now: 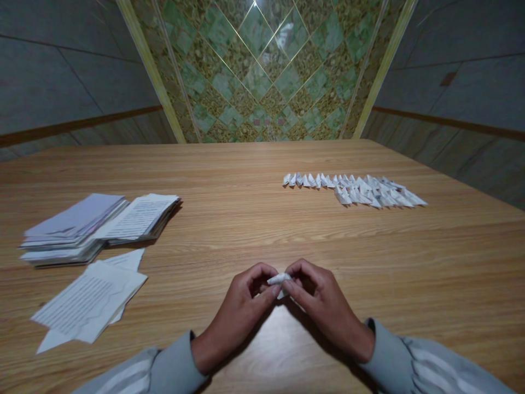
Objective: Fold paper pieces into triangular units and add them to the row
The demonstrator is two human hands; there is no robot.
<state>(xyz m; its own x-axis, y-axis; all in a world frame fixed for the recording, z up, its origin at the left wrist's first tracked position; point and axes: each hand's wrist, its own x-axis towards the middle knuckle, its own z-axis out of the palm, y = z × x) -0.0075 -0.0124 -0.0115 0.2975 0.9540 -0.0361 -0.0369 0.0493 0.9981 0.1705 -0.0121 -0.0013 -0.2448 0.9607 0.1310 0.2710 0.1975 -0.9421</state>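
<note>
Between my two hands is a small folded piece of white paper, held just above the wooden table near its front. My left hand pinches its left side with thumb and fingers. From the other side, my right hand grips it in the same way, thumb toward me. Parts of the paper are covered by my fingertips, so its full shape is hard to make out. Rows of small folded paper boats stand farther back on the right.
At the left, a thick pile of paper lies beside an open stack of printed pages. Several loose printed sheets overlap in front of them. The wooden table reaches back to a green tiled wall.
</note>
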